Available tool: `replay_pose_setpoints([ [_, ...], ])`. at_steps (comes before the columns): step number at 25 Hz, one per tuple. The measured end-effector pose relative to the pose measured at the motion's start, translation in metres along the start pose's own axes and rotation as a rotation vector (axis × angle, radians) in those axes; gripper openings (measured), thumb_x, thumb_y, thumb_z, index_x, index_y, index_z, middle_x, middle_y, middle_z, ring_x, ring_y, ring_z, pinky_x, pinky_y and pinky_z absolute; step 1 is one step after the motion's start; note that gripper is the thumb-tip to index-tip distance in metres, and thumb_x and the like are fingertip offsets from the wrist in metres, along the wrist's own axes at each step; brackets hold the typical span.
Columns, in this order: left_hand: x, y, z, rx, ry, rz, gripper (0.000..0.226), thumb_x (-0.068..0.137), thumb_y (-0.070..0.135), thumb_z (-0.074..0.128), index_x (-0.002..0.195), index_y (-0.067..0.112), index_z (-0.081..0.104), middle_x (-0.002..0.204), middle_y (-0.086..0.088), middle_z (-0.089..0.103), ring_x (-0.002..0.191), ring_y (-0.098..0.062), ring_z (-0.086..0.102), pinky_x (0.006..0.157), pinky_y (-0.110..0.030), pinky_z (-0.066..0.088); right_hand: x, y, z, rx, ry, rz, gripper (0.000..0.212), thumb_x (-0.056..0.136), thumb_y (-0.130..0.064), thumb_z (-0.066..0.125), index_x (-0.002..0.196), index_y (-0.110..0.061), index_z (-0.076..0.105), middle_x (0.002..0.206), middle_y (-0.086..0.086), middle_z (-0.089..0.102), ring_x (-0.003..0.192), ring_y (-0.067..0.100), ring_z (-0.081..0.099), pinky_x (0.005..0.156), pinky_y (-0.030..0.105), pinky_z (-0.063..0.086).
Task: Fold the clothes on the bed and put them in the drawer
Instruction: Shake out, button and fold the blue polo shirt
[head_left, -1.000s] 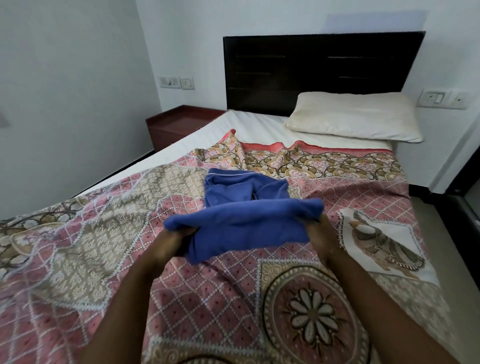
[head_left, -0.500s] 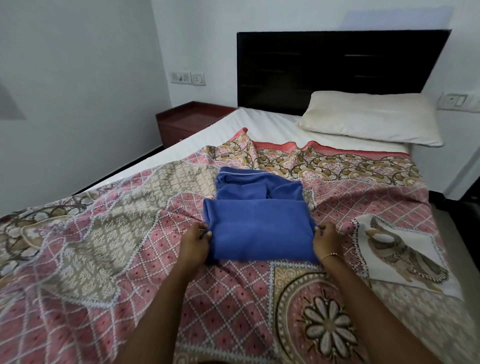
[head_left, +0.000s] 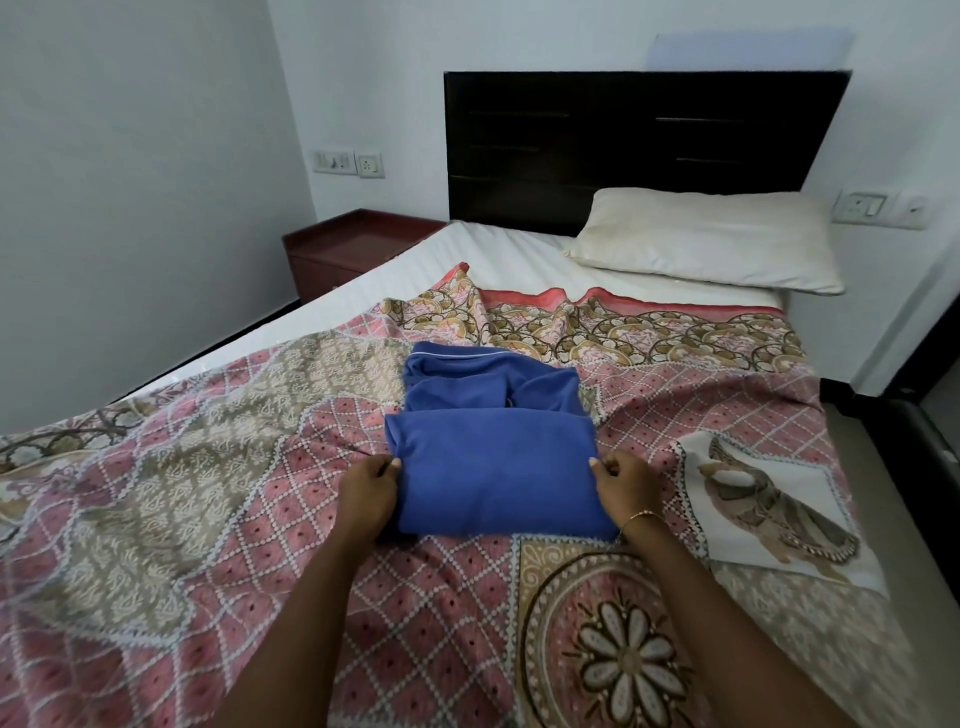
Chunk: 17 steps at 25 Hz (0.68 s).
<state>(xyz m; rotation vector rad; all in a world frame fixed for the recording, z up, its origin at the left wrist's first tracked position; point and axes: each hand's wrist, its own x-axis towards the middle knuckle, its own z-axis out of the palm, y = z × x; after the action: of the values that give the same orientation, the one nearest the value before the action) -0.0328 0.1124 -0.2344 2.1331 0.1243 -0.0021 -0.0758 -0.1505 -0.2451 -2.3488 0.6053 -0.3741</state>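
- Lying on the patterned bedspread (head_left: 218, 467) in the middle of the bed (head_left: 519, 254) is a blue garment (head_left: 493, 467), with its near part folded up over itself into a flat rectangle and the far part, edged with a thin white line of piping, showing wrinkled beyond the fold.
- The left hand (head_left: 366, 491) sits at the left edge of the folded part, its grip closed on the cloth: fingers curled in and pinching the edge near the upper left corner.
- The right hand (head_left: 626, 488) mirrors it at the right edge, grip likewise clamped on the cloth with curled fingers (a thin gold bangle (head_left: 641, 517) circles that wrist).
- Both forearms reach in from the bottom of the view, and the garment lies between the two hands, flat on the bedspread.
- Beyond the bedspread a strip of white sheet (head_left: 415, 280) is bare, and a cream pillow (head_left: 706, 239) rests on it at the right, against the dark headboard (head_left: 623, 145).
- A reddish-brown bedside cabinet (head_left: 353, 249) stands left of the bed's head, in the corner below a wall socket plate (head_left: 348, 163).
- Another switch plate (head_left: 878, 208) is on the wall to the right of the pillow.
- No drawer front can be made out clearly on the cabinet from this angle.
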Motion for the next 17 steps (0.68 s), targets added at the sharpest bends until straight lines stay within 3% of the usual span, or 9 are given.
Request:
replay_pose_setpoints([
  [2,0.011,-0.003,-0.011,0.127,0.036,0.053,0.031,0.096,0.008,0.044,0.071,0.0,0.059,0.075,-0.02,0.061,0.074,-0.027,0.053,0.062,-0.034,0.036,0.007,-0.002,-0.007,-0.06,0.172,-0.091,0.014,0.092,-0.006,0.049,0.086,0.001,0.06,0.082,0.022,0.064,0.079,0.038,0.062,0.063,0.031,0.038],
  [4,0.024,-0.01,-0.023,0.336,0.123,0.193,0.02,0.093,0.004,0.047,0.105,0.0,0.064,0.098,-0.022,0.066,0.081,-0.029,0.058,0.067,-0.034,0.042,0.018,0.007,-0.006,-0.098,0.199,-0.253,0.019,0.089,-0.007,0.049,0.094,0.002,0.065,0.076,0.019,0.063,0.067,0.035,0.062,0.056,0.033,0.044],
  [5,0.03,-0.016,-0.026,0.42,0.128,0.269,0.032,0.09,0.001,0.051,0.122,0.001,0.057,0.108,-0.022,0.064,0.086,-0.032,0.061,0.07,-0.035,0.046,0.026,0.012,-0.009,-0.157,0.136,-0.32,0.023,0.091,-0.016,0.048,0.097,-0.002,0.065,0.078,0.013,0.061,0.069,0.031,0.06,0.057,0.03,0.043],
  [7,0.04,-0.023,-0.025,0.533,0.062,0.519,0.05,0.082,-0.004,0.061,0.131,0.003,0.052,0.115,-0.022,0.062,0.09,-0.037,0.063,0.074,-0.04,0.051,0.044,0.025,-0.01,-0.224,0.019,-0.468,0.025,0.095,-0.03,0.049,0.11,-0.013,0.06,0.093,0.004,0.06,0.083,0.024,0.059,0.067,0.031,0.045],
  [10,0.058,-0.039,-0.018,0.679,0.026,0.829,0.054,0.074,0.013,0.061,0.127,0.004,0.054,0.104,-0.023,0.067,0.08,-0.04,0.067,0.063,-0.042,0.055,0.065,0.041,0.0,-0.204,-0.264,-0.621,0.048,0.085,-0.007,0.055,0.131,-0.018,0.047,0.126,0.014,0.058,0.086,0.034,0.067,0.058,0.036,0.057],
  [12,0.07,-0.04,-0.016,0.752,-0.019,0.875,0.06,0.076,0.028,0.057,0.133,0.012,0.045,0.119,-0.025,0.059,0.094,-0.042,0.064,0.069,-0.047,0.055,0.084,0.042,0.001,-0.185,-0.34,-0.749,0.048,0.084,-0.01,0.048,0.132,-0.015,0.046,0.131,0.014,0.056,0.09,0.035,0.067,0.062,0.038,0.058],
  [15,0.075,-0.037,-0.017,0.712,-0.153,0.876,0.068,0.075,0.044,0.059,0.133,0.01,0.051,0.14,-0.025,0.042,0.122,-0.046,0.046,0.089,-0.057,0.044,0.081,0.035,-0.004,-0.046,-0.529,-0.592,0.046,0.084,-0.024,0.04,0.127,-0.018,0.055,0.128,0.006,0.058,0.094,0.04,0.063,0.081,0.038,0.052],
  [17,0.066,-0.016,-0.021,0.566,-0.193,0.746,0.081,0.065,0.051,0.051,0.127,0.0,0.055,0.129,-0.024,0.054,0.118,-0.043,0.05,0.092,-0.054,0.047,0.074,0.025,0.0,0.068,-0.359,-0.542,0.042,0.086,-0.027,0.04,0.124,-0.012,0.052,0.125,0.01,0.057,0.108,0.04,0.058,0.091,0.031,0.045],
])
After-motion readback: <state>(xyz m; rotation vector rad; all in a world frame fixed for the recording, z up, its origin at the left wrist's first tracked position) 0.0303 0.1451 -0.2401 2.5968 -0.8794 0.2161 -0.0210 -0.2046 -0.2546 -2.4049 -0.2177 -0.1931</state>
